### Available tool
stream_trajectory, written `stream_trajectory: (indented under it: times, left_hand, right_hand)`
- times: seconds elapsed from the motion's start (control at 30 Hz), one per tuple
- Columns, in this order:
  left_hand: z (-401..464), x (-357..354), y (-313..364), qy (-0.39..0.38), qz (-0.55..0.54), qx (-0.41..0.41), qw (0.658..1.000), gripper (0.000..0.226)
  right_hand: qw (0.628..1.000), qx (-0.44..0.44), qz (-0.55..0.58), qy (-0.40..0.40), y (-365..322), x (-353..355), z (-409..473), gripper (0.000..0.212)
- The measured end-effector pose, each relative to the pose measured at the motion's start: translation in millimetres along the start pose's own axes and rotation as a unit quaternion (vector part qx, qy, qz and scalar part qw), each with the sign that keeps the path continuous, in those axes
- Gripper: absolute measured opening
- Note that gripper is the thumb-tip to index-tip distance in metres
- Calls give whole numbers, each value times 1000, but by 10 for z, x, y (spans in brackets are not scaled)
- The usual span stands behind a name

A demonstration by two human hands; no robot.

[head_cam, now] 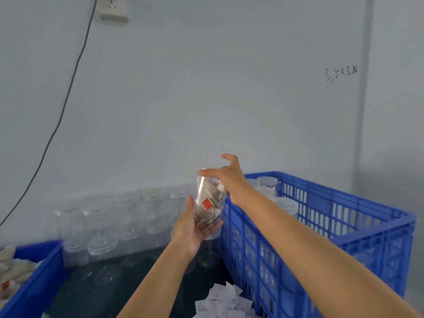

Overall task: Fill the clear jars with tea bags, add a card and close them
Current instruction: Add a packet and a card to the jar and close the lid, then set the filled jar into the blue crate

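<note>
My left hand (191, 229) grips a clear jar (207, 204) from below and holds it tilted in the air. Inside are several tea bags, one with a red tag. My right hand (229, 177) is at the jar's top, index finger stretched across the mouth and thumb raised clear. Whether a lid sits on the jar I cannot tell. Small white cards (223, 301) lie scattered on the dark table near the bottom edge. Rows of empty clear jars (103, 216) stand stacked against the wall.
A tall blue crate (321, 228) at the right holds several lidded jars (267, 181). A low blue bin (36, 281) with tea bags (11, 269) sits at the left. A black cable (68, 92) hangs down the wall from a socket (113, 8).
</note>
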State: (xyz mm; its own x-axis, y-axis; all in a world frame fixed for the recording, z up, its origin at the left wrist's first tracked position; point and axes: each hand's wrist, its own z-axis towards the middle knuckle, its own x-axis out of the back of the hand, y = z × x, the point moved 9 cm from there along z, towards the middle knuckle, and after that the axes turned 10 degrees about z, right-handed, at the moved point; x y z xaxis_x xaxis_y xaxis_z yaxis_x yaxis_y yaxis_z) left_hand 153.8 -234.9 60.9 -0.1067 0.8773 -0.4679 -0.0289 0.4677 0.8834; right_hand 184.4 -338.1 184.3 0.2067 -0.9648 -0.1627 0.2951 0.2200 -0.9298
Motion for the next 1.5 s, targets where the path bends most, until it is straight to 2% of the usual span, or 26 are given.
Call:
stream_trajectory:
  times: [0.17,0.27,0.37,0.5,0.6,0.73,0.9,1.0,1.17,1.33,1.43,1.5]
  left_hand:
    - [257,-260,206,0,55,-75,996,28]
    - [470,-494,290,-3,158,-122,980,39]
    - [711,-750,257,0,300,-154,941,52]
    - [959,-1024,169,14,495,-194,847,54]
    - [1115,-1218,71,-3,646,-218,732,55]
    - [1310,-1394,-123,-78,766,-200,606,60]
    - [1517,-1441,-218,-102,827,-179,524,45]
    - [1552,-1446,-190,-82,830,-186,519,39]
    - [1520,-1433,-195,-82,830,-189,518,39]
    - [1489,-1435,-187,-81,830,-188,519,39]
    - [1475,-1426,-174,-80,824,-191,527,38]
    - [1470,-1424,-171,-79,822,-192,530,38]
  right_hand:
    - [999,0,3,35,-90,375,418,84]
    - [997,-1,25,76,-114,714,646,83]
    - [994,5,20,108,-90,1035,810,83]
    - [988,15,13,152,-24,1435,974,82]
    - [982,49,-21,180,-25,1706,1110,80]
    - [966,76,-104,224,-33,2049,1347,78]
    - [930,82,-232,274,-10,2365,1592,72]
    - [912,17,-308,272,162,2480,1737,74]
    - [872,-170,-405,216,601,2679,1746,83]
    - [885,-329,-296,147,1090,2615,1620,82]
    - [882,-349,-283,138,1201,2623,1622,82]
    - [890,-340,-281,119,1210,2582,1642,68]
